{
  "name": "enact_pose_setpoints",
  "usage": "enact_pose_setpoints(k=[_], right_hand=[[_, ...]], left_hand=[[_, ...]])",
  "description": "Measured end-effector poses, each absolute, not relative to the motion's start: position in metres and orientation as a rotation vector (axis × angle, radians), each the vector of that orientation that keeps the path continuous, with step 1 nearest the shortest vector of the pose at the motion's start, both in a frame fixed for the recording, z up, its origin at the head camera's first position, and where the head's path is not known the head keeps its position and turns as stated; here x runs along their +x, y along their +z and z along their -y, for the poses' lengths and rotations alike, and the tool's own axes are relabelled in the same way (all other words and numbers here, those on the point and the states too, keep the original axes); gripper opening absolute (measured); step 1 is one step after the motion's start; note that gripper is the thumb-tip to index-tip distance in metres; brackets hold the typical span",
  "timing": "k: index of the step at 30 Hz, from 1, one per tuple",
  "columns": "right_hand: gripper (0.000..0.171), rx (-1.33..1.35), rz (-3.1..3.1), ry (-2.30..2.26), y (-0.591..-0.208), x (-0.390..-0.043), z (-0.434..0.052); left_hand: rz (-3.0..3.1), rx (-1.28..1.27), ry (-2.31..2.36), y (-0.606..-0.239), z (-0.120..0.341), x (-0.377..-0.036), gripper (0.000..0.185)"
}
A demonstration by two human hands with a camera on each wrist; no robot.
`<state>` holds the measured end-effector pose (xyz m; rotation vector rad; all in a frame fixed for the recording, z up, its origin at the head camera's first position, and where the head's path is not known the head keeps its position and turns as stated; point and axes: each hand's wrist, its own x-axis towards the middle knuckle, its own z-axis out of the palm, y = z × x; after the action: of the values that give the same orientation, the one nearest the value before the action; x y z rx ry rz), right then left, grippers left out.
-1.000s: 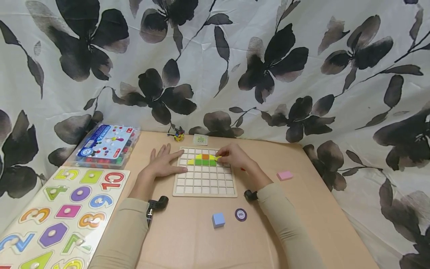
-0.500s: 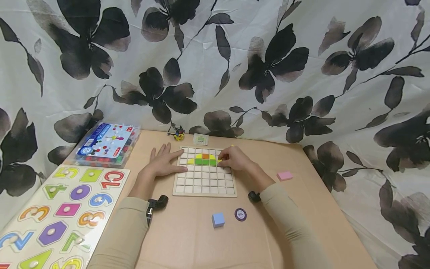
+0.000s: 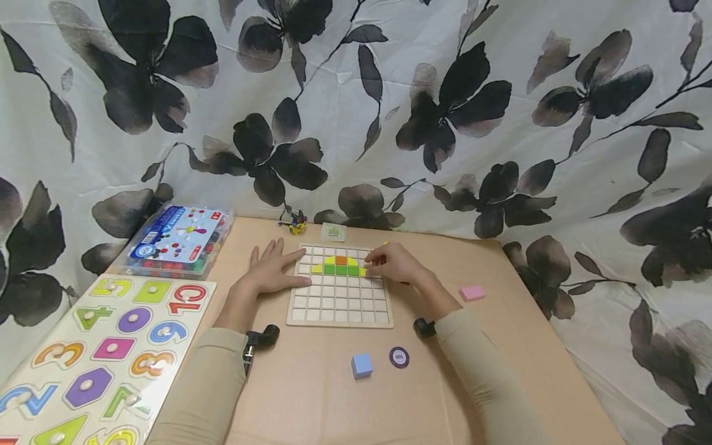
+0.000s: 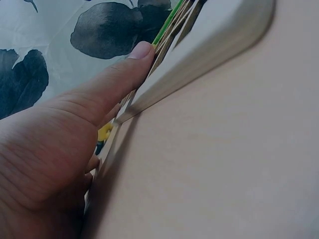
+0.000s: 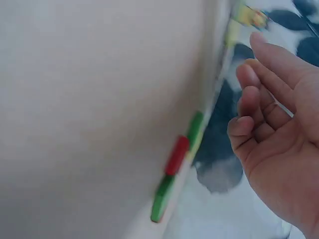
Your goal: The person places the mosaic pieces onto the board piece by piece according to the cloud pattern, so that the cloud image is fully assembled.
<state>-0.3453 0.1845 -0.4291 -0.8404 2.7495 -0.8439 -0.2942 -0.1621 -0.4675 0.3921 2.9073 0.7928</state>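
We saw our right hand (image 3: 396,264), fingers now loosely open, let go of the yellow piece (image 3: 363,271) seated in the grid board (image 3: 339,309) while our flat left hand (image 3: 272,272) steadied it.

Ahead of you hangs a white fabric backdrop printed with large black and grey flowers (image 3: 356,105); it fills the far side and wraps round to your left and right, creased in places and draping down past the table edges. Below it stands a flat tan table with a smooth matte top (image 3: 500,346), its far edge meeting the cloth and its right edge running diagonally towards the near right. The light is soft and even, with only faint shadows on the tabletop. You can see no floor, window or bare wall; the cloth covers everything beyond the table.
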Motion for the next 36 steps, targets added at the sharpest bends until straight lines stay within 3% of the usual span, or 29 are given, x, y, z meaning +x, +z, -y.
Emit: enact_pose_setpoints(k=[10,19,27,36], right_hand=[[0.036,-0.600,-2.835,-1.257,-0.414,-0.340,-0.242],[0.033,-0.463,-2.815,-1.095,-0.424,-0.339,-0.276],[0.035,-0.519,-2.714,-1.102,-0.443,-0.345,-0.269],[0.038,-0.480,-2.778,-1.146,-0.448,-0.376,-0.244]], left_hand=[[-2.907,0.388,0.804,-0.466,0.162,-0.292,0.095],[-2.898,0.397,0.816,-0.465,0.160,-0.293,0.095],[-2.900,0.390,0.805,-0.467,0.160,-0.293,0.094],[-2.904,0.390,0.810,-0.466,0.159,-0.293,0.094]])
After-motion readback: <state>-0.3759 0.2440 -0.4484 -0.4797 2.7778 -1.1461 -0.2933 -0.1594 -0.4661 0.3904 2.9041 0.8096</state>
